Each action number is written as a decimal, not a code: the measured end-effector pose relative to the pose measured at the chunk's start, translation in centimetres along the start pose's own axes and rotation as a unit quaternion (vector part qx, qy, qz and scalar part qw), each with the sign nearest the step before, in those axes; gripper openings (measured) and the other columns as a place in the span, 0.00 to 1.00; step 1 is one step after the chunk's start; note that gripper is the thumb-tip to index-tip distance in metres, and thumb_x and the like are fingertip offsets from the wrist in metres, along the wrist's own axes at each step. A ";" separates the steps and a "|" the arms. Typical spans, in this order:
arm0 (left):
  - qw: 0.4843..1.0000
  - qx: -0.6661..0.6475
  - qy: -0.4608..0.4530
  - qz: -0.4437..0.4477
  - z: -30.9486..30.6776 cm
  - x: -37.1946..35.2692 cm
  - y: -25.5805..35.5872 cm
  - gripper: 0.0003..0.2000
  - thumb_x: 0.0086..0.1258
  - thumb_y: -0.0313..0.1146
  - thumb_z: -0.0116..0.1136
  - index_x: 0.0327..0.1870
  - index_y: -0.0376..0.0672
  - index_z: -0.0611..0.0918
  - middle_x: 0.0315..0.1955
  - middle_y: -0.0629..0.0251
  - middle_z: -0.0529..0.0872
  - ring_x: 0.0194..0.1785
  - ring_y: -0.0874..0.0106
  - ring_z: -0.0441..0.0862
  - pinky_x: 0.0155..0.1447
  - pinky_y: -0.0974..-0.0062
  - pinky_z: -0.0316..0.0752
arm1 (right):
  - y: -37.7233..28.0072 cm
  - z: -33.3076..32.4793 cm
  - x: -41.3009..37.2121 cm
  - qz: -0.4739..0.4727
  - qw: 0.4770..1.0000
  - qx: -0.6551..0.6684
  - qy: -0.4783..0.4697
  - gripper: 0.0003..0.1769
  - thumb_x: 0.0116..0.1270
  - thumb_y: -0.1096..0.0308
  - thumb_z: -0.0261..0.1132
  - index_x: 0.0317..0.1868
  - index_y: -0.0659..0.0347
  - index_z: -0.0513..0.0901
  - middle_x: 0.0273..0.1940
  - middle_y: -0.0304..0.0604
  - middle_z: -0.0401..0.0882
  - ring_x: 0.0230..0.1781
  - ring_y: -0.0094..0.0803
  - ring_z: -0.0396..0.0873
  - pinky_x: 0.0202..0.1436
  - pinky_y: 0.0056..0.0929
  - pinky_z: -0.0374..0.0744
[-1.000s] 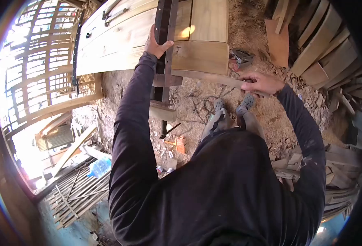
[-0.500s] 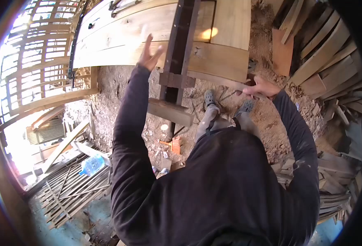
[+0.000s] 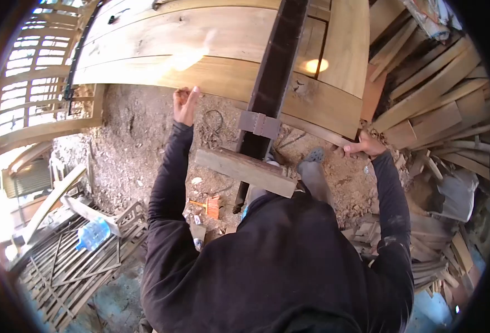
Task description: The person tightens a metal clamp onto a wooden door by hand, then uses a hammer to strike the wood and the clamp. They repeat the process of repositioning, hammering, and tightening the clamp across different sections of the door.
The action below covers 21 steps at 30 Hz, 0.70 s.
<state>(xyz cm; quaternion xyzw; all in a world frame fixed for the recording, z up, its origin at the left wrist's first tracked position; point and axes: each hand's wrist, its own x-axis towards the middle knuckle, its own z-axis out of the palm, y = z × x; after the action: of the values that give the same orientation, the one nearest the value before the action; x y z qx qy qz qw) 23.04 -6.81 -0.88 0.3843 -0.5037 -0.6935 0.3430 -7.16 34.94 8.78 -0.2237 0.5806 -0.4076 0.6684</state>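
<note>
A large framed wooden door (image 3: 223, 36) lies flat across the upper middle, with a dark metal beam (image 3: 278, 61) running over it. Along the door's near edge, left of the beam, my left hand (image 3: 185, 106) has its fingers curled at the wood and its thumb up. At the near right corner my right hand (image 3: 369, 145) grips the door, thumb toward me and the other fingers partly hidden. A brown sliding collar (image 3: 259, 124) sits on the beam, and a loose-looking wood block (image 3: 245, 171) lies crosswise at its near end.
Stacked planks (image 3: 439, 105) crowd the right side. A slatted lattice (image 3: 34, 61) stands at left. On slats (image 3: 61, 272) at lower left lies a blue plastic bottle (image 3: 94, 234). An orange brush (image 3: 213, 207) rests on the dirt floor (image 3: 139, 133) near my feet.
My left hand has come down from above the door to its near edge. The view has shifted, with the beam now farther right. My right hand stays at the corner.
</note>
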 end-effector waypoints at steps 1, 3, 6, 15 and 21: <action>1.000 -0.013 0.012 0.022 0.3 -0.1 -0.5 0.17 0.65 0.33 0.68 0.45 0.45 0.70 0.34 0.73 0.74 0.34 0.82 0.74 0.35 0.85 0.70 | 0.1 -0.2 0.1 0.004 1.000 -0.005 -0.002 0.32 0.56 0.56 0.73 0.56 0.65 0.74 0.44 0.49 0.84 0.35 0.29 0.83 0.31 0.21 0.78; 0.996 0.043 0.022 0.068 -0.7 -0.4 -2.7 0.13 0.68 0.38 0.64 0.43 0.45 0.72 0.34 0.72 0.75 0.33 0.80 0.76 0.34 0.85 0.70 | 0.0 -0.1 0.0 0.007 1.000 -0.001 -0.005 0.30 0.56 0.57 0.72 0.55 0.66 0.76 0.44 0.48 0.84 0.36 0.30 0.84 0.32 0.21 0.79; 0.967 0.106 -0.079 -0.219 -0.8 -2.1 -5.1 0.16 0.73 0.49 0.55 0.44 0.44 0.74 0.37 0.70 0.78 0.39 0.77 0.77 0.41 0.80 0.73 | 0.2 0.2 -0.2 0.002 1.000 0.011 0.009 0.31 0.56 0.57 0.72 0.56 0.66 0.75 0.44 0.48 0.84 0.36 0.30 0.84 0.31 0.21 0.79; 0.891 -0.070 -0.347 -0.286 3.9 -3.8 -8.3 0.20 0.79 0.49 0.40 0.51 0.40 0.77 0.48 0.63 0.82 0.51 0.72 0.78 0.57 0.71 0.72 | -0.3 0.0 -0.6 -0.007 0.999 0.031 0.000 0.29 0.59 0.58 0.69 0.57 0.66 0.76 0.44 0.51 0.84 0.37 0.32 0.85 0.32 0.23 0.80; 0.917 -0.112 -0.281 -0.260 3.6 -3.7 -8.1 0.17 0.77 0.48 0.45 0.42 0.44 0.79 0.37 0.62 0.83 0.42 0.69 0.82 0.48 0.69 0.76 | 2.6 -0.6 -1.0 -0.049 0.987 0.151 0.038 0.32 0.63 0.57 0.67 0.61 0.70 0.71 0.51 0.50 0.80 0.44 0.35 0.84 0.45 0.28 0.82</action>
<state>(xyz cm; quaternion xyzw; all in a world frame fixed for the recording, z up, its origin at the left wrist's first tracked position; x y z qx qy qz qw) 20.92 0.04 -7.23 0.2499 -0.3810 -0.8895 0.0353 -7.03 37.31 7.19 -0.1323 0.5259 -0.5308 0.6512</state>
